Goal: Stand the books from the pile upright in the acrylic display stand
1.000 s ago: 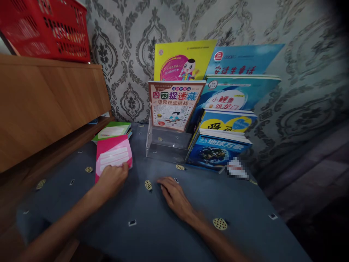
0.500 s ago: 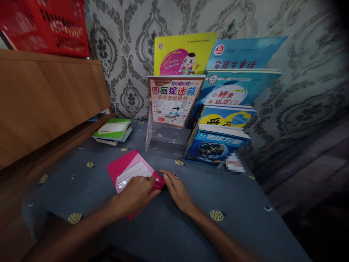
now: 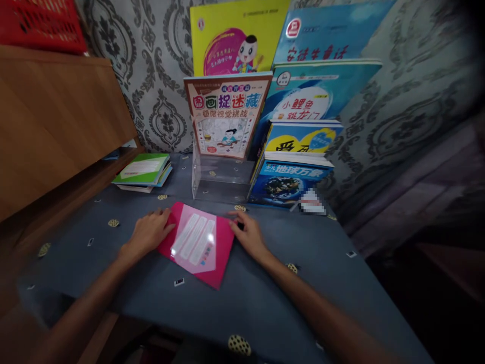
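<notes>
A thin pink book [image 3: 200, 242] with a pale panel of printed text on its cover lies turned askew at the front middle of the table. My left hand [image 3: 151, 231] pinches its left edge, the thumb on the cover and the fingers along the side. At the upper right corner, my right hand [image 3: 250, 236] holds the book with its thumb on top; part of the fingers is hidden. Behind the book stands a clear acrylic rack [image 3: 223, 174], with a brown-bordered picture book [image 3: 227, 119] in its left half.
Several blue and teal books [image 3: 291, 184] fill the rack's right side, and a yellow book [image 3: 223, 30] stands at the back. A small stack with a green book [image 3: 144, 169] lies at the left, beside a wooden cabinet [image 3: 56, 126] bearing a red basket [image 3: 45, 25].
The pink book has turned on the table and shifted right. My left hand has moved from over its cover to its left edge. The view has tilted down a little.
</notes>
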{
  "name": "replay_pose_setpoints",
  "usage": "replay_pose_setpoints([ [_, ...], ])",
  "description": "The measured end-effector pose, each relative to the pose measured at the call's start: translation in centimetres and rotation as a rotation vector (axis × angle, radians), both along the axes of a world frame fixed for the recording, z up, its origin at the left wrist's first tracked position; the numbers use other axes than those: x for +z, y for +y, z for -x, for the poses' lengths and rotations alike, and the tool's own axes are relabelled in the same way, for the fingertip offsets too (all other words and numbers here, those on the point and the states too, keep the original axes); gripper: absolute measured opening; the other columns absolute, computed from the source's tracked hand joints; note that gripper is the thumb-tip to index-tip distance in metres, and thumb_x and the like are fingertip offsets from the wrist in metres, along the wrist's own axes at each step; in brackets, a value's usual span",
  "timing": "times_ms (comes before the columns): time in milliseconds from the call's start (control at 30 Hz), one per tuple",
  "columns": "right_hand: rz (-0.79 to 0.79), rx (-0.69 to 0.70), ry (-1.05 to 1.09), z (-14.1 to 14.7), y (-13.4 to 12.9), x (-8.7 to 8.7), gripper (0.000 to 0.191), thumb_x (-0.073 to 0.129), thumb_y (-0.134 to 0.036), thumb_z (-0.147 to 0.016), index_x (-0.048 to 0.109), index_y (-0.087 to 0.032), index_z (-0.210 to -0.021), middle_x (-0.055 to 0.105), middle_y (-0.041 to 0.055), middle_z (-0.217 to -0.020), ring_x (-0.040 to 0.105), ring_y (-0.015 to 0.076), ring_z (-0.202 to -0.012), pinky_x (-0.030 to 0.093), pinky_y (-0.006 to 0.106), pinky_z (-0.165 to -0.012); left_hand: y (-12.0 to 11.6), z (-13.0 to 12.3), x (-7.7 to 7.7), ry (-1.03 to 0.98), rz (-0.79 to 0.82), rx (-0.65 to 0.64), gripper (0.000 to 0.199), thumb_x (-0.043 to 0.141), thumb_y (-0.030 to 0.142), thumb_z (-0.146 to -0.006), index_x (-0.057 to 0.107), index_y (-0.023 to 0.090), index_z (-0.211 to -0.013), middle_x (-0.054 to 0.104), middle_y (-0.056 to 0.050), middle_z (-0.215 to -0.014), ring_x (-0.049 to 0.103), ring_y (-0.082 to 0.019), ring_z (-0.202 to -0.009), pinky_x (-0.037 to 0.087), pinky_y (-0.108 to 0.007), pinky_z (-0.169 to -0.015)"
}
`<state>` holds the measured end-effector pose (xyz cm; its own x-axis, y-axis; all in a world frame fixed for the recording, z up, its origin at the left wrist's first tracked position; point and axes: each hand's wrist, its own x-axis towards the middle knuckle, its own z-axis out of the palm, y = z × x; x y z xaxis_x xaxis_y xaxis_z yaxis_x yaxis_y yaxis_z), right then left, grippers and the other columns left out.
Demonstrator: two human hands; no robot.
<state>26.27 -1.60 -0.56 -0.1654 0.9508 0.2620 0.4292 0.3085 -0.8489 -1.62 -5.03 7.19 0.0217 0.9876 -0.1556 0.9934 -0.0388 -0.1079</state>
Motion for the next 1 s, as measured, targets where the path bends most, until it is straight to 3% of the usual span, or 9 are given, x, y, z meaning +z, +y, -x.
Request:
replay_pose_setpoints([
  [167,-0.064,-0.153,-0.142,-2.7,1.0,-0.1,0.028,0.051,-0.028,-0.085,0.069,-0.019,-0.103,0.069,0.0040,-0.081,0.060,0.0200,-0.071,0.047,0.032,-0.069,-0.2,-3.1,0.0,-0.002,-0.031,-0.098,0.036,0.037,0.034,-0.099,0.063,0.018,-0.119,0.071,-0.016,-0.110,0.066,-0.031,-0.102,0.051,-0.040,-0.081],
  [267,-0.126,-0.170,-0.212,-2.9,0.8,-0.4,0.025,0.051,-0.026,-0.086,0.070,-0.019,-0.100,0.072,0.0074,-0.091,0.063,0.0237,-0.084,0.049,0.037,-0.079,0.1,-5.5,-1.1,-0.080,-0.080,-0.262,0.032,0.041,0.027,-0.098,0.062,0.015,-0.118,0.066,-0.018,-0.123,0.059,-0.030,-0.117,0.048,-0.044,-0.096],
  [367,-0.170,-0.166,-0.230,-2.7,0.6,-0.7,0.024,0.050,-0.024,-0.087,0.070,-0.021,-0.099,0.073,0.0076,-0.094,0.063,0.0249,-0.090,0.049,0.039,-0.084,0.5,-7.7,-2.9,-0.266,-0.066,-0.469,0.036,0.043,0.029,-0.099,0.054,0.017,-0.131,0.057,-0.015,-0.141,0.049,-0.026,-0.134,0.040,-0.044,-0.110],
  [467,-0.168,-0.162,-0.235,-2.6,0.6,-0.9,0.023,0.050,-0.023,-0.087,0.069,-0.021,-0.100,0.073,0.0074,-0.094,0.063,0.0251,-0.092,0.049,0.039,-0.086,0.9,-8.7,-4.3,-0.317,-0.062,-0.550,0.040,0.039,0.030,-0.102,0.048,0.016,-0.139,0.048,-0.015,-0.151,0.041,-0.026,-0.143,0.033,-0.046,-0.116],
  [667,-0.136,-0.156,-0.260,-2.8,0.8,-0.6,0.023,0.050,-0.020,-0.088,0.069,-0.021,-0.101,0.073,0.0071,-0.096,0.063,0.0237,-0.089,0.049,0.037,-0.083,1.9,-6.2,-3.4,-0.095,-0.117,-0.353,0.035,0.035,0.022,-0.101,0.057,0.012,-0.126,0.060,-0.020,-0.137,0.057,-0.030,-0.127,0.040,-0.049,-0.107],
  [767,-0.124,-0.166,-0.345,-2.7,0.7,-0.3,0.023,0.051,-0.019,-0.089,0.069,-0.020,-0.102,0.073,0.0086,-0.097,0.063,0.0258,-0.094,0.049,0.040,-0.086,2.4,-4.0,-2.6,-0.038,-0.126,-0.257,0.032,0.032,0.027,-0.102,0.061,0.016,-0.113,0.068,-0.016,-0.122,0.065,-0.028,-0.112,0.046,-0.043,-0.098],
  [867,-0.180,-0.174,-0.483,-2.1,0.0,0.2,0.022,0.051,-0.019,-0.092,0.070,-0.018,-0.103,0.071,0.0130,-0.105,0.061,0.0297,-0.104,0.048,0.047,-0.092,2.5,-3.0,-2.6,-0.032,-0.118,-0.224,0.032,0.032,0.030,-0.103,0.059,0.018,-0.115,0.068,-0.011,-0.120,0.066,-0.026,-0.108,0.048,-0.037,-0.093],
  [933,-0.258,-0.076,-0.532,-1.2,-0.9,0.5,0.025,0.050,-0.020,-0.095,0.070,-0.017,-0.110,0.068,0.0152,-0.119,0.058,0.0307,-0.116,0.046,0.049,-0.099,2.5,-2.9,-2.9,-0.026,-0.127,-0.223,0.033,0.031,0.029,-0.103,0.059,0.018,-0.116,0.067,-0.011,-0.121,0.065,-0.026,-0.109,0.049,-0.037,-0.092],
  [1000,-0.319,0.147,-0.547,-0.2,-1.8,0.8,0.031,0.048,-0.022,-0.097,0.066,-0.018,-0.123,0.063,0.0136,-0.133,0.051,0.0283,-0.130,0.042,0.049,-0.109,2.5,-3.1,-3.2,-0.020,-0.148,-0.227,0.034,0.031,0.028,-0.102,0.061,0.018,-0.115,0.066,-0.012,-0.121,0.064,-0.027,-0.109,0.049,-0.038,-0.093],
])
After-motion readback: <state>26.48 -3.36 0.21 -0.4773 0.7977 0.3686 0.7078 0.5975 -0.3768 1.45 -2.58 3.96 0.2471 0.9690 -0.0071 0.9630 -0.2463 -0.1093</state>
